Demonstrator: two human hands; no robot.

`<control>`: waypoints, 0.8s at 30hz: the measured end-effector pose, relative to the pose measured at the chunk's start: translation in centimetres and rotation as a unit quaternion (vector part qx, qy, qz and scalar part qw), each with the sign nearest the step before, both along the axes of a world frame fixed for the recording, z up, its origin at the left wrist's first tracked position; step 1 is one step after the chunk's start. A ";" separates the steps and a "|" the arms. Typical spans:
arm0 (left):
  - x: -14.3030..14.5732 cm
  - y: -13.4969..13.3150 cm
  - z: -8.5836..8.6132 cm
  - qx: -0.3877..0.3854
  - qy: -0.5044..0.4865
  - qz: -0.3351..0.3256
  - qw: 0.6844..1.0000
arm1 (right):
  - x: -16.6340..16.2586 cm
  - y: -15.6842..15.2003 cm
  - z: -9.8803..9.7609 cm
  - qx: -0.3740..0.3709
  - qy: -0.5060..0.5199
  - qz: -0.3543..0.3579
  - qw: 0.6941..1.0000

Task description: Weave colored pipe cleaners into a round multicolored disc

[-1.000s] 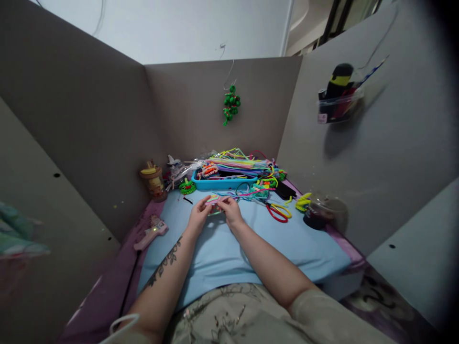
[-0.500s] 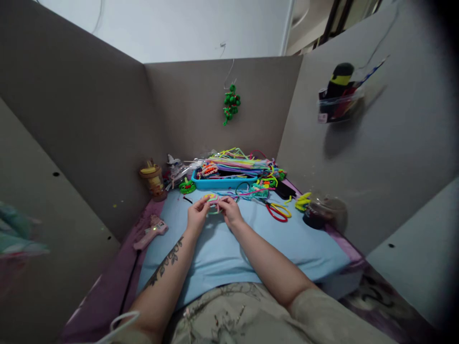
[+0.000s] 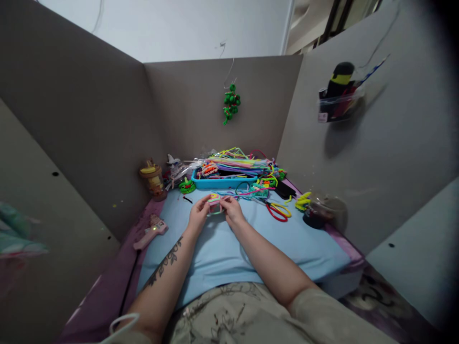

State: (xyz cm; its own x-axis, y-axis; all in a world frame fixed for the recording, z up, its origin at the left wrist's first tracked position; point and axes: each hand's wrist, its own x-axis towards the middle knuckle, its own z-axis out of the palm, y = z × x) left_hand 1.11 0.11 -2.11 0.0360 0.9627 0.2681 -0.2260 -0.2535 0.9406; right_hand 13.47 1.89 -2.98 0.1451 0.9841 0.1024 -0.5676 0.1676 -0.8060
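Note:
My left hand (image 3: 198,215) and my right hand (image 3: 232,210) meet over a pale blue pad (image 3: 222,248), both pinching a small multicoloured pipe-cleaner piece (image 3: 214,203) between their fingertips. The piece shows pink, yellow and green loops; its exact shape is too small to make out. Just beyond the hands, loose pipe cleaners (image 3: 251,192) trail across the pad. Behind them stands a blue tray (image 3: 220,183) piled with many bright pipe cleaners.
A pink glue gun (image 3: 150,231) lies at the left on the purple cloth. A small jar (image 3: 153,180) stands at the back left, a dark lidded cup (image 3: 317,214) at the right, red scissors (image 3: 275,212) nearby. Grey cardboard walls enclose the space; a green ornament (image 3: 231,104) hangs at the back.
Both hands stay together over the pad, their fingers shifting slightly as they turn and squeeze the small pipe-cleaner piece. Nothing else has moved.

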 end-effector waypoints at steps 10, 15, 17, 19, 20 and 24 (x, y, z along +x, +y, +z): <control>-0.1 0.2 -0.2 -0.024 0.008 0.055 0.998 | -0.1 0.3 -0.6 0.027 -0.044 -0.050 0.997; -0.3 0.4 -0.4 -0.021 0.029 0.094 0.995 | -0.3 0.2 -0.5 0.039 -0.047 -0.031 0.998; -0.3 0.4 -0.4 -0.029 0.025 0.106 0.994 | -0.4 0.1 -0.5 0.035 -0.043 -0.022 0.998; -0.3 0.4 -0.4 -0.034 0.024 0.108 0.993 | -0.4 0.2 -0.6 0.028 -0.038 -0.021 0.999; -0.3 0.4 -0.4 -0.033 0.027 0.106 0.993 | -0.5 0.2 -0.6 0.025 -0.034 -0.022 0.999; -0.2 0.1 -0.2 0.003 0.063 0.093 0.994 | -0.3 0.3 -0.6 0.015 -0.024 -0.032 0.999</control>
